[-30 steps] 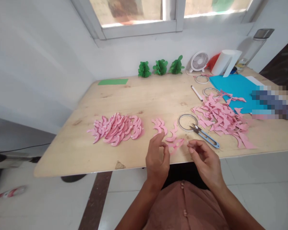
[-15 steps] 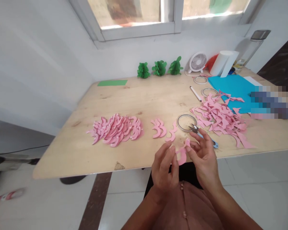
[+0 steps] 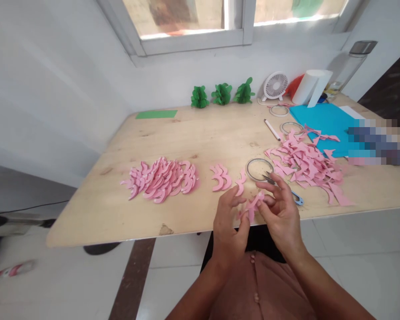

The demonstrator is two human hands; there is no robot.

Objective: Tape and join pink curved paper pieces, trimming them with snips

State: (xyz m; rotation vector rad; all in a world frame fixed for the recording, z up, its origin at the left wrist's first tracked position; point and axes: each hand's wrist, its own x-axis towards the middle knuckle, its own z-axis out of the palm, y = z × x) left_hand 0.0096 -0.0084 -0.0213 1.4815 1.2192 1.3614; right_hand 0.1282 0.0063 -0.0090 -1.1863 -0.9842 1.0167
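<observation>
Two bare hands meet a little right of the lower centre of the frame, with a scalloped pink paper strip (image 3: 253,205) between them at the near edge of the wooden table (image 3: 186,142). The right hand (image 3: 282,215) pinches the strip's upper-right end between thumb and forefinger, its other fingers loosely curled. The left hand (image 3: 229,222) has its thumb at the strip's lower-left end and its fingers bent above; whether they press together on the paper cannot be told.

Just above the left hand, in the centre of the frame, lie a small cluster of pink wavy cutouts (image 3: 222,178) and a single wavy cutout (image 3: 241,181) beside it. Left of centre spreads a larger heap of pink curved pieces (image 3: 166,180). Beyond the right hand, blue-handled thread snips (image 3: 297,198) lie partly hidden by its fingers, their dark blades near a thin pale ring (image 3: 247,170). Right of centre, pink paper scraps (image 3: 308,158) are piled against bright blue sheets (image 3: 326,124), with a white pen (image 3: 272,130) near them. Along the wall at upper centre stand three green paper ornaments (image 3: 222,94), then a small white fan (image 3: 275,86) and a white roll (image 3: 311,88) at upper right.
</observation>
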